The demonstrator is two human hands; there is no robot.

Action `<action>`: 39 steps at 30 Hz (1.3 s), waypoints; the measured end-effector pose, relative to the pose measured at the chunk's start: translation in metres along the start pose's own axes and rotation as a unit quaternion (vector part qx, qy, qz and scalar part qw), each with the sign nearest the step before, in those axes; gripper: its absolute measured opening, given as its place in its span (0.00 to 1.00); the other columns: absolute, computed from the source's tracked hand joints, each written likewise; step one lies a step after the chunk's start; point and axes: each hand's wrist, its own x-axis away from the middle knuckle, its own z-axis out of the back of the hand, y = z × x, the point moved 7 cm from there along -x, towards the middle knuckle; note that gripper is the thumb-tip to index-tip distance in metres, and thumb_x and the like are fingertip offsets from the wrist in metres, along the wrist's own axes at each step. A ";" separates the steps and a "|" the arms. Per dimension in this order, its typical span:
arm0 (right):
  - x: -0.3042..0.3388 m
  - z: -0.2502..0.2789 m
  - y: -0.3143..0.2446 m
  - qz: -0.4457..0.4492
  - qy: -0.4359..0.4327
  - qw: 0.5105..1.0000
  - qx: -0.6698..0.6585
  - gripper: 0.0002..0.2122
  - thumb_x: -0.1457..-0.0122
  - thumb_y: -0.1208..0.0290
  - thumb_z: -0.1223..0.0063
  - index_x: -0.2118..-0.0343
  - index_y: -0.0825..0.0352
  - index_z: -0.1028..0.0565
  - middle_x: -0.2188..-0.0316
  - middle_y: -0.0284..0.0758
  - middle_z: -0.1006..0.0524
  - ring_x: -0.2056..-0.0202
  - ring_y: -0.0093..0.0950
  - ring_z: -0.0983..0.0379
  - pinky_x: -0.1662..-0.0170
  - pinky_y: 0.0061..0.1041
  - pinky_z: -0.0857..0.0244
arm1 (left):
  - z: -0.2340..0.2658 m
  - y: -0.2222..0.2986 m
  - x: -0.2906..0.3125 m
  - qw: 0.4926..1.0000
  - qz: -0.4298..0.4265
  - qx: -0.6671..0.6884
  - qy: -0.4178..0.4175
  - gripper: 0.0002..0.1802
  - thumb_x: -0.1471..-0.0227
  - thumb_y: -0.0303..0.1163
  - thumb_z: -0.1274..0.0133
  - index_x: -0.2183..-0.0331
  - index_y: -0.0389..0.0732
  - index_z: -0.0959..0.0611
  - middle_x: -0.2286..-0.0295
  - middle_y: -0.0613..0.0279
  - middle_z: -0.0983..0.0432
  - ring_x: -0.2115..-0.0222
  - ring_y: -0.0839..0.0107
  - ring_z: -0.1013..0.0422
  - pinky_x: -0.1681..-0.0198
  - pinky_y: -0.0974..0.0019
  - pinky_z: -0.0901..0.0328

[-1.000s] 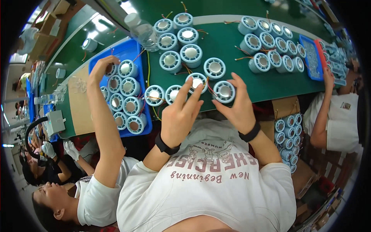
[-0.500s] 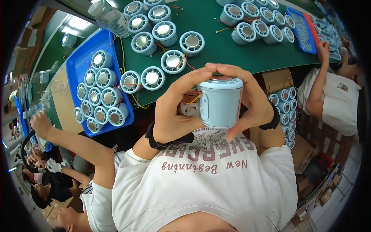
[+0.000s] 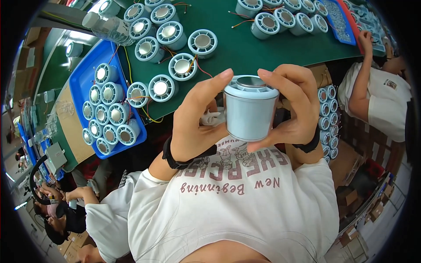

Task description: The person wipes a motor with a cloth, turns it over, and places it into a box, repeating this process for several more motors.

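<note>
In front of my chest is a light-blue cylindrical unit (image 3: 249, 115), upright, with a ribbed top rim and a silver metal disc. My right hand (image 3: 299, 103) grips it, index fingertip on the top rim and thumb at the bottom edge. My left hand (image 3: 193, 115) curves around the other side, thumb against the lower wall and index fingertip by the rim. A crumpled white thing (image 3: 212, 117) shows behind the left fingers; whether they touch it I cannot tell. Similar units (image 3: 163, 88) with thin coloured wires stand on the green table beyond my hands.
A blue tray (image 3: 78, 83) full of such units lies at the left, near a clear plastic bottle (image 3: 107, 28). More units stand at the far right, by a blue tray of small parts (image 3: 346, 35). A box of units (image 3: 325, 118) is right of me. People sit on both sides.
The held unit has turned: its side ridge and wires no longer show. My index fingers have parted over the top. The left neighbour's raised arm has come down. The whole view has shifted slightly.
</note>
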 end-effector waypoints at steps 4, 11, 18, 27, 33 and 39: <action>-0.001 -0.009 -0.004 0.016 0.039 0.999 0.003 0.45 0.71 0.50 0.25 0.47 0.67 0.28 0.55 0.39 0.31 0.59 0.29 0.32 0.60 0.26 0.34 | -0.009 -0.005 0.002 0.999 0.040 -0.018 -0.006 0.44 0.64 0.20 0.33 0.43 0.41 0.34 0.49 0.55 0.30 0.57 0.74 0.28 0.68 0.75 0.33; 0.006 0.005 0.021 -0.179 -0.005 0.954 -0.241 0.48 0.65 0.41 0.31 0.43 0.69 0.33 0.56 0.40 0.27 0.61 0.29 0.31 0.59 0.27 0.35 | -0.026 -0.024 0.001 0.991 0.119 0.059 -0.011 0.36 0.62 0.20 0.34 0.49 0.41 0.30 0.55 0.60 0.26 0.64 0.75 0.26 0.66 0.74 0.32; 0.078 0.005 0.046 -0.355 -0.153 0.914 -0.125 0.44 0.57 0.42 0.33 0.43 0.69 0.35 0.60 0.37 0.24 0.64 0.24 0.30 0.61 0.24 0.35 | -0.067 -0.022 -0.005 0.966 -0.024 -0.170 -0.195 0.39 0.59 0.18 0.37 0.44 0.44 0.32 0.60 0.56 0.25 0.68 0.63 0.25 0.67 0.68 0.30; 0.286 0.085 0.055 -0.590 0.155 0.782 0.130 0.31 0.54 0.66 0.33 0.48 0.68 0.35 0.59 0.39 0.25 0.57 0.28 0.28 0.55 0.27 0.33 | -0.125 -0.025 0.009 0.937 -0.028 -0.168 -0.306 0.33 0.57 0.21 0.38 0.46 0.45 0.25 0.62 0.57 0.25 0.76 0.64 0.28 0.75 0.66 0.31; 0.384 0.110 0.109 -0.642 0.231 0.700 0.212 0.32 0.53 0.59 0.33 0.47 0.69 0.34 0.55 0.43 0.25 0.53 0.34 0.28 0.50 0.31 0.35 | -0.131 -0.020 0.006 0.932 -0.055 -0.152 -0.324 0.29 0.55 0.24 0.38 0.49 0.45 0.23 0.62 0.58 0.25 0.79 0.66 0.28 0.77 0.68 0.32; 0.387 0.097 0.139 -0.641 0.205 0.712 0.201 0.29 0.46 0.54 0.39 0.48 0.71 0.31 0.53 0.47 0.26 0.51 0.39 0.29 0.49 0.32 0.36 | -0.120 -0.020 0.000 0.937 -0.070 -0.172 -0.295 0.26 0.55 0.25 0.38 0.51 0.43 0.22 0.63 0.59 0.24 0.79 0.67 0.28 0.78 0.68 0.32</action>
